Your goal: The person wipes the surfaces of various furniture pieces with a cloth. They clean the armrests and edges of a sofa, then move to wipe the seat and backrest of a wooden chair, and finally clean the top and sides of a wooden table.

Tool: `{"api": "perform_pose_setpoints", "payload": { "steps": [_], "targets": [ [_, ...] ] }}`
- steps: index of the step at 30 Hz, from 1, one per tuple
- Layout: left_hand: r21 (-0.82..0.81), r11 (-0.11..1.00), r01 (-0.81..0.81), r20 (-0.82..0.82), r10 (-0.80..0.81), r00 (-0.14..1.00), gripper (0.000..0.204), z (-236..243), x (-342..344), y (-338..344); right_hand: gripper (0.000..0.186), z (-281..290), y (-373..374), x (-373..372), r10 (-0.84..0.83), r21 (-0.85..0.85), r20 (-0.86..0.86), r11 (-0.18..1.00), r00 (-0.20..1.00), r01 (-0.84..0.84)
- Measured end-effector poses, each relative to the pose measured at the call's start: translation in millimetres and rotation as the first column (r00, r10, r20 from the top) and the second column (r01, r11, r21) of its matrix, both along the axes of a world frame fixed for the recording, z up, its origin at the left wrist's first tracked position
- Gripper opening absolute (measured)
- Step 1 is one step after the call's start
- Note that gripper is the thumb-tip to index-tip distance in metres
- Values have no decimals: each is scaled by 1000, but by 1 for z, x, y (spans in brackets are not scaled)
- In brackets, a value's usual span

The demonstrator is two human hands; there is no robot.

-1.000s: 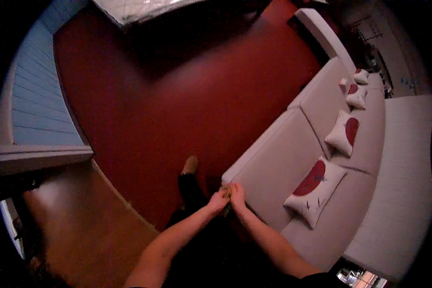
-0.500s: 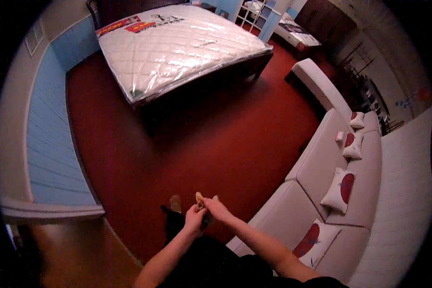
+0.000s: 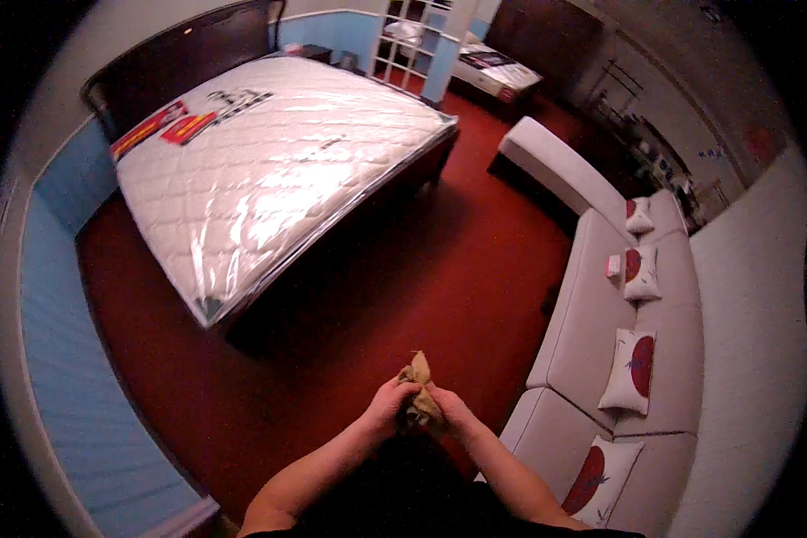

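In front of my body, both hands grip a crumpled tan cloth [image 3: 421, 403] that looks like a rag, with darker patches on it. My left hand [image 3: 389, 403] is closed on its left side, the thumb lying across the cloth. On the opposite side my right hand [image 3: 455, 409] is closed on it too, its fingers mostly hidden. A corner of the cloth sticks up above my hands. Beneath it lies the dark red floor.
A plastic-wrapped mattress [image 3: 269, 170] on a dark bed frame stands ahead to the left. Along the right runs a pale sofa [image 3: 569, 314] with several patterned cushions [image 3: 629, 372] and a small box [image 3: 613, 267]. A blue-panelled wall [image 3: 81, 296] borders the left; a second bed [image 3: 493, 72] stands far back.
My view has turned left and moved forward, bringing the bed nearer. The cloth is now bunched upright between both hands, showing more than before. The doorway floor at lower left has mostly gone.
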State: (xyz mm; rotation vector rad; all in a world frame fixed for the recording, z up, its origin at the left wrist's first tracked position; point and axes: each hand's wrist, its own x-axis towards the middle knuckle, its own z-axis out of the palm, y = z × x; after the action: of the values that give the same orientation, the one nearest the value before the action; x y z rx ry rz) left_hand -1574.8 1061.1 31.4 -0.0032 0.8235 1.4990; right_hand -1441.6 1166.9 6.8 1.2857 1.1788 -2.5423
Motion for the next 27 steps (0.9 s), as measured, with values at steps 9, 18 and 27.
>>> {"api": "perform_pose_setpoints", "payload": {
  "steps": [9,18,27],
  "targets": [
    [-1,998,61,-147,-61,987,30,15,-49,195,28,14,204,-12,-73,174,-129,980,989,95],
    [34,992,-122,77,119,990,45,8,-133,353,28,61,410,-124,88,313,-106,948,990,-51],
    [23,998,-63,-53,64,997,58,15,-234,554,26,47,637,-222,-2,343,-73,939,997,27]
  ]
}}
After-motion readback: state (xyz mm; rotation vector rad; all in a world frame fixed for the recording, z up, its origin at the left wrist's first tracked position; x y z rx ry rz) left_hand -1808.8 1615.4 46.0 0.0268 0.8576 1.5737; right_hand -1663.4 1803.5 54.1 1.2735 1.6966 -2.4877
